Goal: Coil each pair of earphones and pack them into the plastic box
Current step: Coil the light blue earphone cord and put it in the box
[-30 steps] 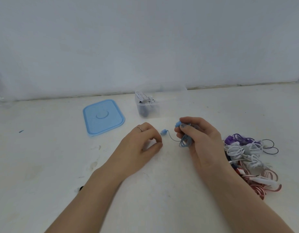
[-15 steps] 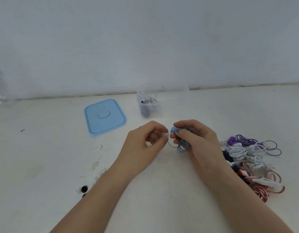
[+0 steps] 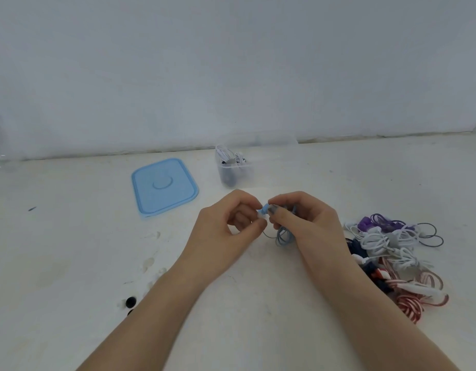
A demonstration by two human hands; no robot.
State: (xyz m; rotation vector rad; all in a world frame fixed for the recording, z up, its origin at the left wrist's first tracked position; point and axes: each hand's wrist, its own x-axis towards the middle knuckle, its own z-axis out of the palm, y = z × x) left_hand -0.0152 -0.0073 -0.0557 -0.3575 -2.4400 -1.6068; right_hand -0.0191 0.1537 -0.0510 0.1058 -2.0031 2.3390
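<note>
Left hand [image 3: 226, 228]: fingers curled, thumb and forefinger pinching a pale blue earbud at its tip, just beside the right hand.
Right hand [image 3: 306, 223]: fingers curled round the blue earphones [image 3: 283, 235]; coiled loops of cable hang below the fingers, and a short free length runs across to the left hand.
Step in hand: judged to be the finish of one coil — the last earbud end being brought in or tucked.
Plastic box [image 3: 234, 170]: clear, open, standing on the desk [image 3: 70, 250] beyond the hands, near the wall; white and dark earphones already lie inside, count not readable.
Lid [image 3: 164, 186]: blue, lying flat on the desk left of the box, apart from it.
Remaining stock: earphone pile [image 3: 397, 253] at the right — purple, white, dark and red-striped sets, tangled together, touching the right forearm's edge.
Progress: early to middle, by judgement; a few sets packed, one in hand, the larger share unpacked, lid not yet fitted.
Other: small black pieces [image 3: 130, 302] on the desk near the left forearm; nature not determinable.
</note>
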